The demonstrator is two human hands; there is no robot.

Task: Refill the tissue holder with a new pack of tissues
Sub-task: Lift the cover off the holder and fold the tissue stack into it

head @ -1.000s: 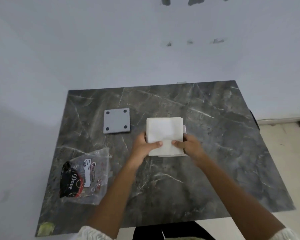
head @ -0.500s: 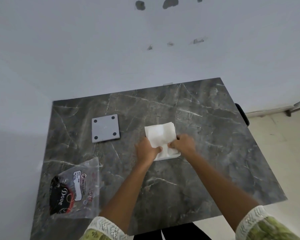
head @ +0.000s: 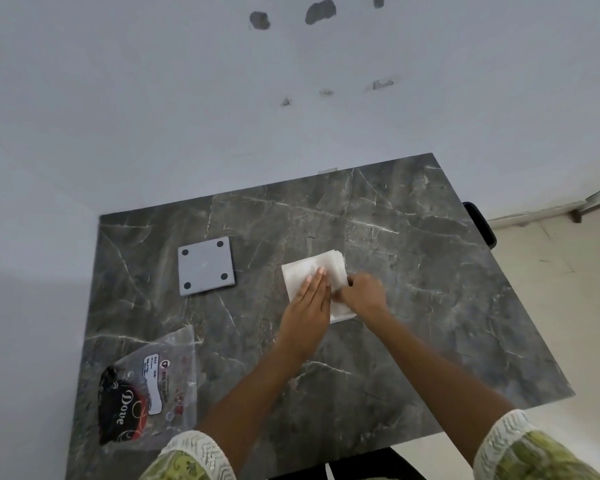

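The left hand (head: 307, 304) lies flat and open, fingers together, pressing down on the white stack of tissues (head: 312, 271) from the near left side, its fingertips reaching about the middle of the top sheet. The right hand (head: 362, 294) is curled at the stack's right edge, fingers bent in on the tissues there, apparently pinching or tucking that side; how much it actually grips cannot be told, since the fingertips are hidden under the knuckles. The stack sits near the middle of the dark marble table (head: 413, 306), partly under both hands, with its far corner free and slightly fanned. To the left, well apart from the tissues, lies a grey square plate (head: 207, 270) with four dark dots at its corners, probably the bottom cover of the holder turned up; no other part of a holder can be made out. Nearer the person on the left lies the clear plastic wrapper (head: 149, 389), flat and seemingly empty. Judging by this, the pack has been opened and the tissues taken out, and the hands are squaring them up; closing the holder with the grey plate looks to be what remains.
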